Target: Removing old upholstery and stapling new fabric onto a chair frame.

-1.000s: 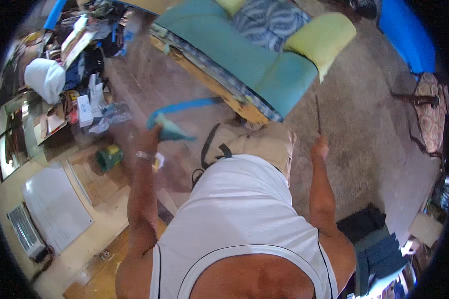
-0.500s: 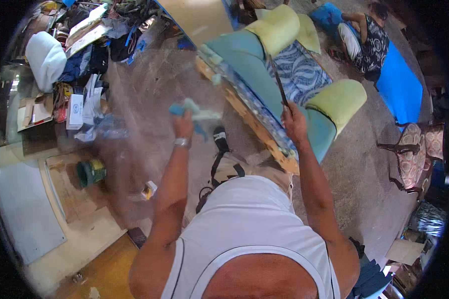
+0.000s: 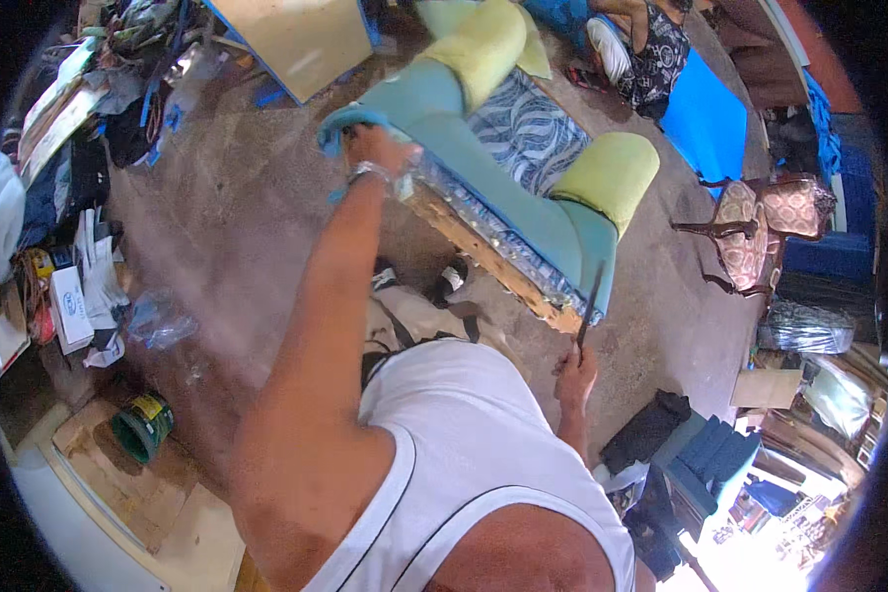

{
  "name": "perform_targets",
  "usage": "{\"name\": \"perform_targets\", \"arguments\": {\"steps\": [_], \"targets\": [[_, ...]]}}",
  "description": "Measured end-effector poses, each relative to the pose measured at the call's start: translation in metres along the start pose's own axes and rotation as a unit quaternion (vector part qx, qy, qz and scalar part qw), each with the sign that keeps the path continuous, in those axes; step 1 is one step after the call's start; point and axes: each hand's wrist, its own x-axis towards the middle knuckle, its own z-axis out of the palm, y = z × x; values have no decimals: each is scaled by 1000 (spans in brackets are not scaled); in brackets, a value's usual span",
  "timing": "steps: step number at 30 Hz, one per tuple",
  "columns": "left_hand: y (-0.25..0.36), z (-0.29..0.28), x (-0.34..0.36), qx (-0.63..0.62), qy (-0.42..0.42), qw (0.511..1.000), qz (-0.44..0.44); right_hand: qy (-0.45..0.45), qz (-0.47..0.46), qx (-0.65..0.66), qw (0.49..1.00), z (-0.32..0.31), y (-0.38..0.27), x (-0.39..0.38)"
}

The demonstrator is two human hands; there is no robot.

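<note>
A sofa-like seat frame stands in front of me, padded with blue-green foam (image 3: 483,158) and two yellow foam arm rolls (image 3: 612,183). Patterned fabric (image 3: 528,128) shows between the rolls, and a bare wooden edge (image 3: 483,247) runs along the near side. At the far left corner, my left hand (image 3: 377,156) is closed on the edge of the blue foam; some fingers are hidden. My right hand (image 3: 576,377) grips a long, thin, dark-bladed knife (image 3: 592,311) by its handle, just below the near right corner. The blade points up beside the foam.
Another person (image 3: 651,59) sits at the far right by a blue sheet (image 3: 705,118). A carved chair with patterned upholstery (image 3: 745,232) lies at the right. On the left are a green bucket (image 3: 143,426), a white box (image 3: 69,308) and clear plastic (image 3: 163,321). A board (image 3: 291,39) lies at the back.
My left hand, which held loose foam scraps, has moved forward to the foam's far left corner. My right hand has come back toward me with the knife. The view has shifted right.
</note>
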Motion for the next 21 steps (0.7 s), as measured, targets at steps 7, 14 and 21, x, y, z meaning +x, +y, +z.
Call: {"name": "perform_targets", "arguments": {"steps": [7,14,21], "targets": [[-26,5,46,57,-5,997,59,-8,7,42,999,25,16,35],[-36,-7,79,138,-60,981,121,10,-60,14,998,73,-78,65],[-144,-44,187,152,46,980,116,56,-39,20,997,164,-148,32]]}}
